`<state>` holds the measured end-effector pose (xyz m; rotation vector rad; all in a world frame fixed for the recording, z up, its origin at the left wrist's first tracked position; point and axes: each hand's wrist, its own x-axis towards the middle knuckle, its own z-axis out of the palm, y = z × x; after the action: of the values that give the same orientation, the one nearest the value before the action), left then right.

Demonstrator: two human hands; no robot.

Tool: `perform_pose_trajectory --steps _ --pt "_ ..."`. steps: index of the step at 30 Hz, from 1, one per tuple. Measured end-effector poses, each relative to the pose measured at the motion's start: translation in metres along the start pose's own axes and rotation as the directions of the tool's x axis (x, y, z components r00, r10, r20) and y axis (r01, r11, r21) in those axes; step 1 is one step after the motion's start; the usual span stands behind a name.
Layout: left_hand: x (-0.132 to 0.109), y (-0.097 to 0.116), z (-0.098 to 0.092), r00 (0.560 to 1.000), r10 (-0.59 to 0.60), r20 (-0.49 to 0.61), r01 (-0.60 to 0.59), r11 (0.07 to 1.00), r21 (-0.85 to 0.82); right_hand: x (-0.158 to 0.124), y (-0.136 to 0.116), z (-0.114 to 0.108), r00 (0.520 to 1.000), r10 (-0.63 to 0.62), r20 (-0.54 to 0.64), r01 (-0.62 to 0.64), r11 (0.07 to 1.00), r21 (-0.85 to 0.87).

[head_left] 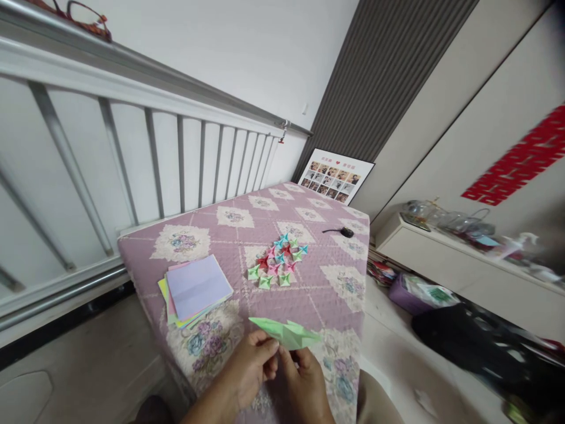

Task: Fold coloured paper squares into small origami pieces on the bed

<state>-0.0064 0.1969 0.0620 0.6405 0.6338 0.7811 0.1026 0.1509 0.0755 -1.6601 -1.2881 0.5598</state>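
Note:
A folded piece of light green paper (291,334), long and pointed at both ends with raised flaps in the middle, is held just above the near part of the table. My left hand (256,362) pinches its lower edge left of the middle, thumb on top. Close beside it, my right hand (302,377) grips the same edge with thumb and fingers. Beyond the hands sits a group of small folded paper pieces (281,258) in green, pink, red and blue. To the left lies a stack of square coloured paper (198,288), a lilac sheet on top.
A purple floral cloth (304,300) covers the table. A black object with a thin cord (346,232) rests toward the far right. A white radiator (168,159) runs along the left side; a photo board (335,176) leans behind. A cabinet (463,259) with several items stands right.

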Motion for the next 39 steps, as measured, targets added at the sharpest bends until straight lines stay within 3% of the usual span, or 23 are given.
perform_pose_trajectory --steps 6,11,14,17,19,21,25,32,36,39 --pt "-0.001 0.006 0.000 0.999 -0.018 0.029 0.022 0.993 -0.115 0.004 0.002 -0.004 0.977 -0.162 0.141 0.193 0.951 -0.240" --pt "0.000 0.013 -0.003 0.999 0.035 0.038 -0.032 0.997 -0.073 0.009 0.006 -0.020 0.932 -0.259 0.254 0.323 0.910 -0.260" --pt "0.000 0.022 -0.004 0.998 0.049 0.041 -0.049 0.999 -0.005 0.013 0.007 -0.036 0.971 -0.176 0.159 0.209 0.954 -0.214" --pt "-0.002 0.029 -0.007 0.995 0.054 0.086 -0.060 0.995 0.073 0.015 -0.004 -0.053 0.996 0.037 0.077 -0.032 0.997 -0.072" --pt "-0.003 0.031 -0.009 0.987 0.076 0.139 -0.093 0.988 0.120 0.014 -0.017 -0.060 0.985 0.146 0.096 -0.150 0.988 0.036" --pt "-0.005 0.034 -0.010 0.977 0.107 0.184 -0.141 0.973 0.184 0.012 -0.031 -0.063 0.973 0.170 0.153 -0.186 0.978 0.094" --pt "-0.009 0.037 -0.009 0.965 0.144 0.221 -0.210 0.927 0.312 0.007 -0.050 -0.058 0.959 0.109 0.263 -0.110 0.994 -0.011" --pt "-0.014 0.043 -0.010 0.956 0.127 0.266 -0.251 0.823 0.509 0.004 -0.057 -0.048 0.970 0.045 0.240 0.031 0.952 -0.304" --pt "-0.015 0.041 -0.009 0.946 0.125 0.297 -0.270 0.814 0.514 0.005 -0.055 -0.041 0.964 0.039 0.263 0.072 0.913 -0.400" --pt "-0.013 0.035 -0.008 0.953 0.150 0.263 -0.274 0.796 0.539 0.005 -0.049 -0.035 0.961 -0.005 0.277 0.137 0.876 -0.462"
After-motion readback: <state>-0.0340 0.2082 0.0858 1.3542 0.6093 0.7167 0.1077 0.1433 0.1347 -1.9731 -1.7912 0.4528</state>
